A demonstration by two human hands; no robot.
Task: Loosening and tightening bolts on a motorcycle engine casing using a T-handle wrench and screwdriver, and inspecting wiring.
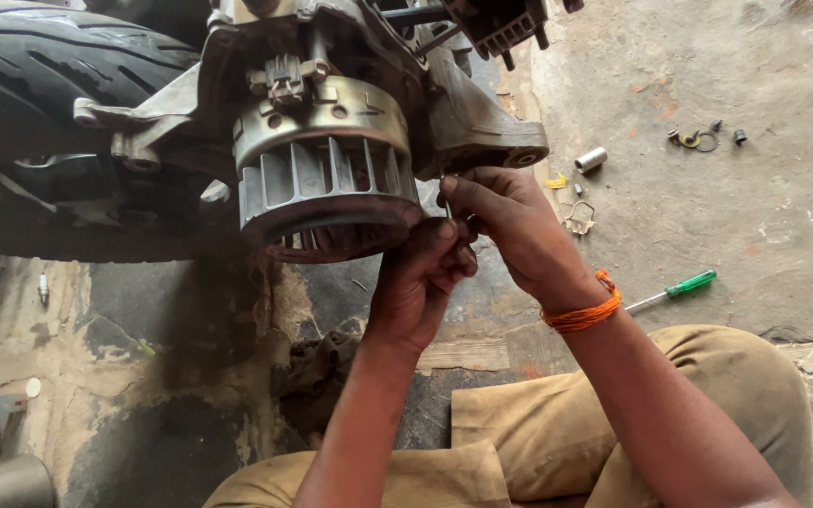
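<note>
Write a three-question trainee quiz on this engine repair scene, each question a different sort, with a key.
1. True or false: the green-handled screwdriver is held in the right hand.
2. Multiple choice: the finned metal housing is (A) lying flat on the floor, (B) mounted on the engine beside the black tyre, (C) resting on the person's knee.
3. Fill in: the orange thread band sits on the ____ wrist.

Key
1. False: it lies on the concrete floor, apart from both hands.
2. B: the left hand and right hand meet just below its right edge.
3. Right.
</note>
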